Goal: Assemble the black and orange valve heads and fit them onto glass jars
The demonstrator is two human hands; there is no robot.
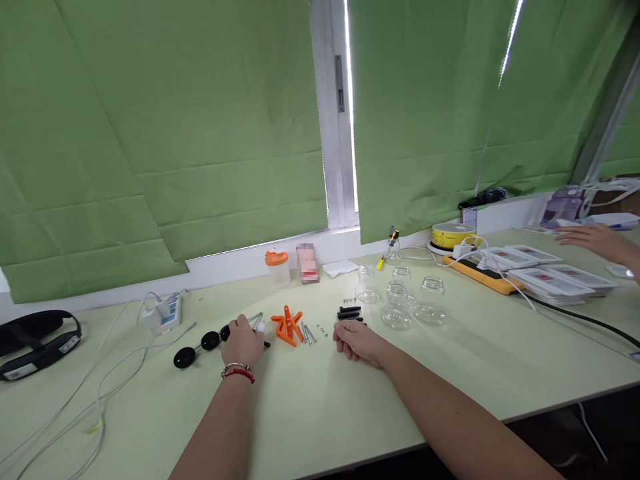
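The small parts on the table (300, 413) lie loose in groups, so judging by that, sorting by kind looks done while fitting together does not: none of the screws (309, 333) is seen seated in another part. Whether the orange pieces (287, 325) are joined or only heaped, I cannot tell.

Taking the orange pieces as the mark, the black discs (210, 341) lie in a row to their left, the first a little nearer the person. The left hand (243, 343) is also left of them, fingers bent down over the row's end; a metal rod and something white show past the fingertips, but I cannot tell whether they are held. The right hand (357, 341) is to their right, fingers curled in and nearly closed; anything pinched inside is hidden.

Just right of the orange pieces are the screws, then tiny metal bits (322, 330). Further right of them lie black rods (349, 312), just beyond the right hand's fingers, with a spring (349, 301) behind. Well right of them stand glass jars (397, 313); behind them, a cup with an orange lid (277, 267).
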